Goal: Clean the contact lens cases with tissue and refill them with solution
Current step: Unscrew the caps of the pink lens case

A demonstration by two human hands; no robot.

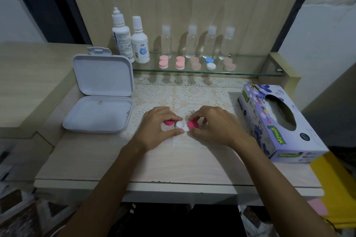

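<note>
Left fingers (174, 119) curled around a white contact lens case (181, 125), thumb pressed at its near edge, with a deep pink cap (169, 122) tucked under the fingertips. Right fingers (194, 116) pinching a second deep pink cap (192, 124), tilted up on edge over the right well of the same case. Left hand (159, 124) and right hand (213, 125) low over the middle of the worktop (173, 163), on a lace-patterned mat (183, 92), both forearms reaching in from the near edge.

Just left of the hands, an open grey box (98, 113), lid (104, 75) standing upright behind its tray. On the right, a purple floral tissue box (308, 140) angled along the worktop edge, white tissue showing in its oval slot.

Farther back, a glass shelf (250, 72) against the wooden back panel. On it, from the left: two white solution bottles (121, 36), touching side by side; then four clear small bottles (166, 41) spaced in a row. In front of those, five more lens cases (163, 62) lined up, each lying front to back: two pink, one pale peach, one blue-and-white, one pale peach at the far right.
</note>
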